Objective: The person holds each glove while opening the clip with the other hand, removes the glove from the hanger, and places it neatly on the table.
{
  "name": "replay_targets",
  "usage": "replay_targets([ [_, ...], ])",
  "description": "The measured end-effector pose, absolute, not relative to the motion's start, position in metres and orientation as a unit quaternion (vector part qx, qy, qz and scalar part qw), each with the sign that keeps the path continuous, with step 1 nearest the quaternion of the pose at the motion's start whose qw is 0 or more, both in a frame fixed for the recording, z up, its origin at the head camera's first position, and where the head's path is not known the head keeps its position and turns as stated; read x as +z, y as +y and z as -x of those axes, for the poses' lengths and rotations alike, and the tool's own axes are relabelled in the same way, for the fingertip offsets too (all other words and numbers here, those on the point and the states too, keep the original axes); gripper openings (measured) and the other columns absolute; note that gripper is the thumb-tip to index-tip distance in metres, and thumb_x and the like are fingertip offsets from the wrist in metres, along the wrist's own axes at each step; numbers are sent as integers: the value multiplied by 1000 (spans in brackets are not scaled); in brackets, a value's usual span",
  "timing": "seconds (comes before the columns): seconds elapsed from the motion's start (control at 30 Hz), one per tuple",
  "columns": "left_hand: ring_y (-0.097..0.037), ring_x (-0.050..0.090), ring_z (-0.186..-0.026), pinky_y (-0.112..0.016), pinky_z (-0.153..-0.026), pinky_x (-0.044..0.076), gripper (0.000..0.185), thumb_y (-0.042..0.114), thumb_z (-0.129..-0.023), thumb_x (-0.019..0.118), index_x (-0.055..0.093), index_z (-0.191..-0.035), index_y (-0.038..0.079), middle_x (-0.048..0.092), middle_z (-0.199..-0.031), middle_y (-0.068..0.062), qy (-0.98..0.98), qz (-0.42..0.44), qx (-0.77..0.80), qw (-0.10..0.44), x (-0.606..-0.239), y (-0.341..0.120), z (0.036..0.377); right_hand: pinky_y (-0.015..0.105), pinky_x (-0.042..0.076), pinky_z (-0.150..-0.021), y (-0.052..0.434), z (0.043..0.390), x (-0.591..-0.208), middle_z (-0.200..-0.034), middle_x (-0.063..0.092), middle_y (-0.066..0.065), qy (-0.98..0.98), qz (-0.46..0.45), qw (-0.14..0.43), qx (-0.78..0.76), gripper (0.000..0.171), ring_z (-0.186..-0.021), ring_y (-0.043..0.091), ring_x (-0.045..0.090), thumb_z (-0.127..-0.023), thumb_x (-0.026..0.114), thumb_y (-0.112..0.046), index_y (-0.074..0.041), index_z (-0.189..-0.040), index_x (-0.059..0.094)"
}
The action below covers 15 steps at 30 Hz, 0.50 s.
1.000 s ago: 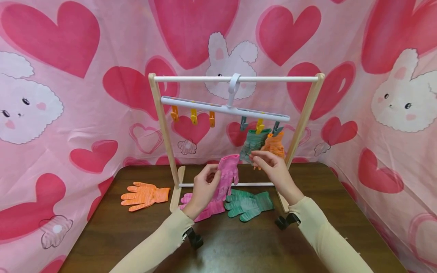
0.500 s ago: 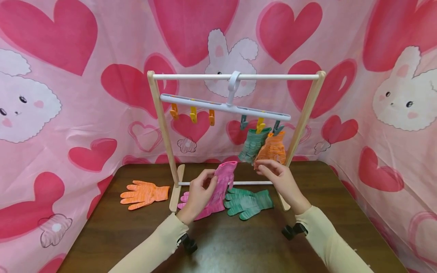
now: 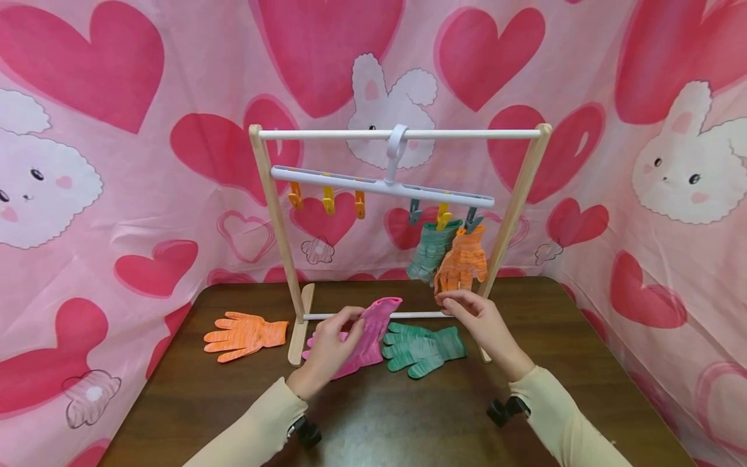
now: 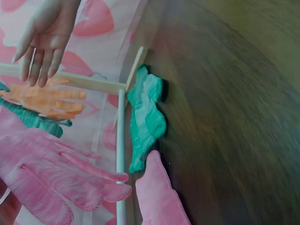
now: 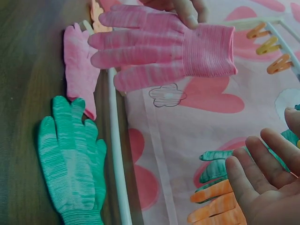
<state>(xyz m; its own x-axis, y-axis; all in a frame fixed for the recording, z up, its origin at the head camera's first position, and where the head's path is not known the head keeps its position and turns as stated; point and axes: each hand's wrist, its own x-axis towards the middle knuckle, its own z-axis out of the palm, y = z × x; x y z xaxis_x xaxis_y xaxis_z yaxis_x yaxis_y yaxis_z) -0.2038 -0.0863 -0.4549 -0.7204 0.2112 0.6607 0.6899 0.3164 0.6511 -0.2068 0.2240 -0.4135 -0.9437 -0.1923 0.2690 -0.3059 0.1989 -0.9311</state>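
My left hand point(image 3: 341, 327) pinches a pink glove point(image 3: 376, 318) by its palm, cuff up, just in front of the rack's low bar point(image 3: 420, 315); the same glove point(image 5: 164, 44) fills the top of the right wrist view. My right hand point(image 3: 461, 303) hovers with relaxed, straight fingers point(image 5: 262, 173) and holds nothing, just below a hanging orange glove point(image 3: 463, 259). That glove and a green glove point(image 3: 432, 250) hang from clips on the white hanger point(image 3: 382, 188). A second pink glove point(image 3: 353, 360) and a green glove point(image 3: 423, 347) lie flat on the table.
A wooden rack point(image 3: 274, 214) with a white top rail stands across the back of the dark table point(image 3: 408, 421). Three orange and yellow clips point(image 3: 328, 199) hang bare at the hanger's left. An orange glove point(image 3: 245, 334) lies left of the rack. Pink heart cloth surrounds the table.
Both hands have come down and toward me. The pink glove has sunk from beside the hanging gloves to the low bar, and my right hand has drawn away from the hanging gloves.
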Motion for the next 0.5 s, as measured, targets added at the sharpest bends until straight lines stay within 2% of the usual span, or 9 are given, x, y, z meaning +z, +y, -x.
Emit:
replay_targets([
  [0.23, -14, 71, -90, -33, -82, 61, 23, 2, -93, 76, 74, -115, 9, 76, -105, -2, -812, 304, -449, 214, -455, -97, 194, 22, 55, -92, 225, 204, -419, -127, 67, 28, -786, -156, 37, 597, 30, -100, 8, 71, -107, 60, -16, 6, -127, 68],
  [0.37, -16, 75, -93, -35, -82, 62, 25, 2, -91, 78, 75, -115, 8, 77, -108, -4, -821, 326, -415, 216, -455, -101, 190, 22, 54, -93, 226, 201, -423, -127, 69, 25, -796, -148, 31, 587, 30, -99, 7, 71, -107, 60, -16, 4, -127, 69],
  [0.5, -15, 75, -91, -32, -82, 61, 26, 0, -89, 79, 76, -114, 6, 78, -104, -4, -821, 362, -368, 243, -455, -104, 187, 20, 53, -93, 226, 199, -426, -124, 71, 21, -797, -151, 31, 584, 29, -99, 9, 72, -106, 61, -16, 4, -126, 69],
])
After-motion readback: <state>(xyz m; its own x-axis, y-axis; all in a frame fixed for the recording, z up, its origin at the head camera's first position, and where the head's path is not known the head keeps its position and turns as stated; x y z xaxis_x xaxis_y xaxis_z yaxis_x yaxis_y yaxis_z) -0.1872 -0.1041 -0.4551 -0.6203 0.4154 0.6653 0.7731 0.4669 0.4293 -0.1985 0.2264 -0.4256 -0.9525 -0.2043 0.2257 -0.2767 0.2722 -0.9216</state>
